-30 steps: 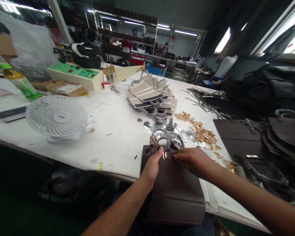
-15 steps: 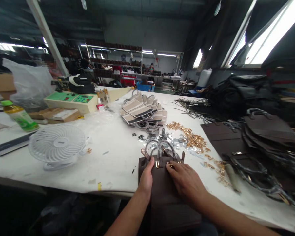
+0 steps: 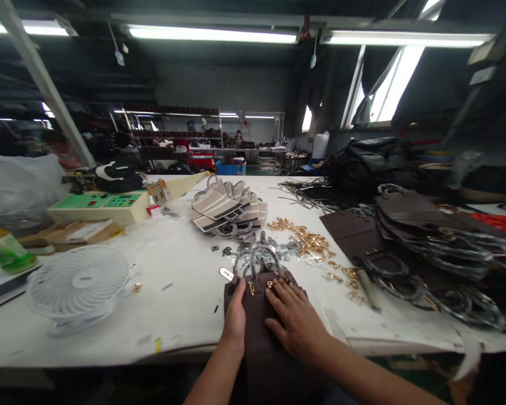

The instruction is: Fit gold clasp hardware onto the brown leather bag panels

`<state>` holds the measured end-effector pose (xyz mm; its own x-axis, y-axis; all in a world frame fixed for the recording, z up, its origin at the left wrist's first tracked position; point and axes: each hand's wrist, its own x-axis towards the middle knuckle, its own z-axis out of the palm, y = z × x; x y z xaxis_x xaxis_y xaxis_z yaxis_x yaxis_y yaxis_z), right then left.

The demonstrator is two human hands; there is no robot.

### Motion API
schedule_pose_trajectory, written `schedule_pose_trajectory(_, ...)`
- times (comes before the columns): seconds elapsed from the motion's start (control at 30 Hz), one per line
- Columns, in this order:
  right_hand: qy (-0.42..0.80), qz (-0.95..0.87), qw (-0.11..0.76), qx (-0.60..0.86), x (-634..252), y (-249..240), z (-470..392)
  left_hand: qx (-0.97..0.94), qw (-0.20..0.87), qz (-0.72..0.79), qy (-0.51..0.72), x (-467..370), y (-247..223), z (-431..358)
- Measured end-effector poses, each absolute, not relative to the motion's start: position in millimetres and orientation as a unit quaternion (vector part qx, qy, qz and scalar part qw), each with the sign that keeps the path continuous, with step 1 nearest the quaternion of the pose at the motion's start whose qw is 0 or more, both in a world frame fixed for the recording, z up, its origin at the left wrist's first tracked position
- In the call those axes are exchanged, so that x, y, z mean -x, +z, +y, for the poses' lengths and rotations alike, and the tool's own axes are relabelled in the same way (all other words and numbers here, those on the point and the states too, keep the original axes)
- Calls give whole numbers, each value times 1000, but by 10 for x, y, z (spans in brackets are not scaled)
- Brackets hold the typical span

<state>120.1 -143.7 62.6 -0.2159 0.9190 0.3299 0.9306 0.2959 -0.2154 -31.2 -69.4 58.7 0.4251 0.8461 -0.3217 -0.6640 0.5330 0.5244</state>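
Note:
A dark brown bag (image 3: 257, 332) with plastic-wrapped handles rests against the table's front edge. My left hand (image 3: 235, 320) grips its left side, thumb on the front near the top. My right hand (image 3: 297, 320) lies on the upper right of the front, fingers spread, fingertips at a gold fitting (image 3: 272, 284). Another gold fitting (image 3: 251, 288) shows between the hands. A tab with a bright metal plate (image 3: 226, 274) sticks out at the bag's upper left. Beyond the bag lie small silver plates (image 3: 270, 243) and a heap of gold pieces (image 3: 314, 243).
A white fan (image 3: 82, 281) stands on the left, near a bottle (image 3: 8, 250) and a green-topped machine (image 3: 96, 205). Beige panels with handles (image 3: 227, 208) are stacked mid-table. Brown bag pieces (image 3: 409, 216) are piled on the right. A person (image 3: 238, 136) is far back.
The view has tilted up and turned right. My right hand's fingers have spread wider over the bag's front. The tab at the upper left now leans outward, its metal plate showing.

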Motion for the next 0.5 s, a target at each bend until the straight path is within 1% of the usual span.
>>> schedule_pose_trajectory(0.13, -22, -783, 264, 563, -1113, 462, -1643, -135, 806, 322, 479, 324, 802, -758)
schedule_pose_trajectory(0.23, -17, -772, 328, 544, -1119, 536, -1702, -147, 761, 329, 540, 261, 1138, -909)
schedule_pose_trajectory(0.33, 5, -742, 404, 535, -1167, 931, -1673, -205, 745, 234, 591, 151, 1527, -1092)
schedule_pose_trajectory(0.4, 24, -728, 446, 521, -1189, 1282, -1646, -254, 744, 161, 596, 85, 1752, -1198)
schedule_pose_trajectory(0.5, 56, -717, 466, 515, -1218, 1735, -1627, -310, 741, 112, 586, 32, 1970, -1294)
